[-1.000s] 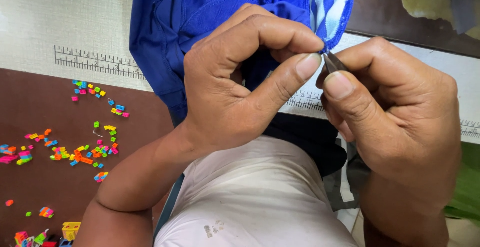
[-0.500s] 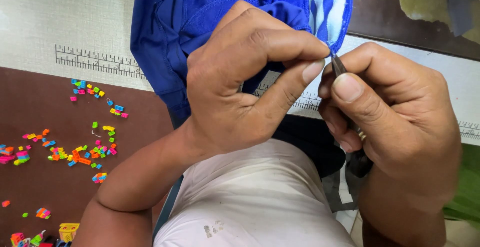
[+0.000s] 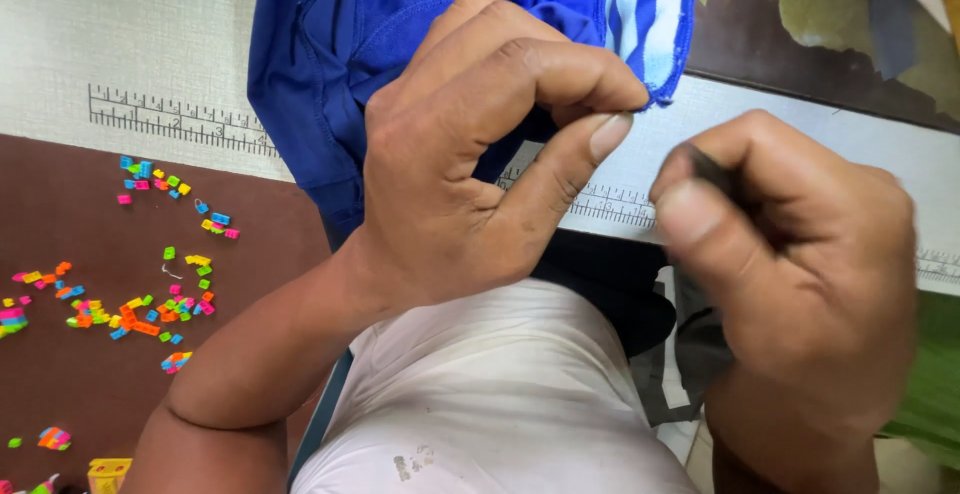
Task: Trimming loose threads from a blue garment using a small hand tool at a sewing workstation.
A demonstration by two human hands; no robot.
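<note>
The pale bench fills the far side, with a printed ruler strip running left to right along its near edge. Over it hangs a blue garment, its right border striped blue and white; it falls off the bench edge towards the person's lap, its long axis running far to near. Below sits the brown floor on the left.

The left hand is at the middle, fingers curled, thumb and forefinger pinched shut on the hem of the garment near the striped edge. The right hand sits to the right and slightly nearer, just apart from the left, fingers closed in a fist around a small dark tool. Only the tool's tip shows, above the thumb, pointing up and left towards the pinched hem; its kind cannot be told.

Small bright plastic bits lie scattered on the floor, well to the left of both hands.
</note>
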